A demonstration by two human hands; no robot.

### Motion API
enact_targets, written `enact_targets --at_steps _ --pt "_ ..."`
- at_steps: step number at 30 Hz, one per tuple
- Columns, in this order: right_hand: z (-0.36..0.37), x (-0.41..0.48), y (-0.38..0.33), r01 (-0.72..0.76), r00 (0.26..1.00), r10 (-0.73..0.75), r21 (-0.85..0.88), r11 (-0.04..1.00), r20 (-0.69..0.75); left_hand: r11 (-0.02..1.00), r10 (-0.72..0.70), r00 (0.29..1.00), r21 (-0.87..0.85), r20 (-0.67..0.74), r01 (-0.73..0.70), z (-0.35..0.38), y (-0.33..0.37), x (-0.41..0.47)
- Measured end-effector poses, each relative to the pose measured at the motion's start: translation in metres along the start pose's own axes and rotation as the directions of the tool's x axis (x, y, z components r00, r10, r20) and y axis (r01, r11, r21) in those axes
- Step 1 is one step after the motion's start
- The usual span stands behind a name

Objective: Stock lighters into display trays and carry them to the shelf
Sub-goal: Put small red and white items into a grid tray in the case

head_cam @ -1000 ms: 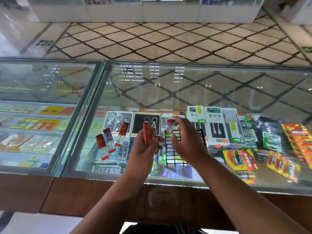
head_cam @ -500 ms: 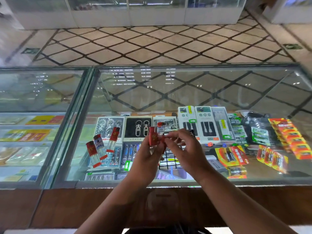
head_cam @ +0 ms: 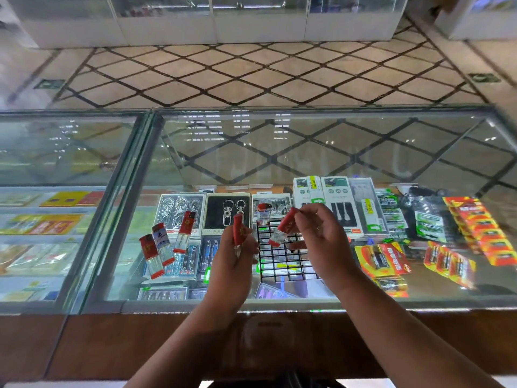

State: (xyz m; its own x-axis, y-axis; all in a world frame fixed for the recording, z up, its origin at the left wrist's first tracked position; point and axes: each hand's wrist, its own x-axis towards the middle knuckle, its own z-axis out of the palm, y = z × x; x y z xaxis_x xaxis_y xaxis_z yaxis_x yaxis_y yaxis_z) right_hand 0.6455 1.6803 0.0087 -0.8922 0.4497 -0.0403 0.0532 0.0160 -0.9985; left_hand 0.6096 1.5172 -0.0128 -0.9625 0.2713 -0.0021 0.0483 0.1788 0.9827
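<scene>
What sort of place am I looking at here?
Probably a small shop's counter: a glass display case holds battery packs, boxed key rings and cable boxes, three lighters lie on top, and the left hand and right hand each hold a lighter.

Three lighters point(head_cam: 161, 243) lie left of the wire tray point(head_cam: 280, 265)

One head-worn, wide-angle camera looked forward and down over the bench point(head_cam: 321, 152) from its near edge, close, with tiled floor point(head_cam: 251, 77) past the far edge.
</scene>
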Motion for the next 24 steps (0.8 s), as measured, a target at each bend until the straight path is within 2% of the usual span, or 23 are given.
enact_targets --at_steps 5,10,14,18,24 --pt "-0.002 0.010 0.003 0.087 0.995 -0.088 -0.006 0.996 -0.038 0.995 0.004 1.000 0.099 0.011 -0.006 0.001 -0.002 0.000" --pt "0.003 0.021 0.007 0.213 0.974 -0.222 -0.143 0.967 -0.049 0.987 0.046 0.999 0.156 0.006 -0.046 0.003 -0.007 -0.001" --pt "0.008 0.028 0.011 0.266 0.961 -0.275 -0.219 0.939 -0.008 0.986 0.047 0.999 0.161 0.008 -0.048 0.003 -0.008 0.001" --pt "0.008 0.031 0.017 0.356 0.930 -0.363 -0.364 0.860 0.052 0.985 0.045 0.999 0.168 0.011 -0.046 0.003 -0.007 0.001" --pt "0.008 0.033 0.024 0.370 0.926 -0.366 -0.428 0.824 0.096 0.988 0.019 0.999 0.156 0.027 -0.023 0.002 -0.004 0.002"
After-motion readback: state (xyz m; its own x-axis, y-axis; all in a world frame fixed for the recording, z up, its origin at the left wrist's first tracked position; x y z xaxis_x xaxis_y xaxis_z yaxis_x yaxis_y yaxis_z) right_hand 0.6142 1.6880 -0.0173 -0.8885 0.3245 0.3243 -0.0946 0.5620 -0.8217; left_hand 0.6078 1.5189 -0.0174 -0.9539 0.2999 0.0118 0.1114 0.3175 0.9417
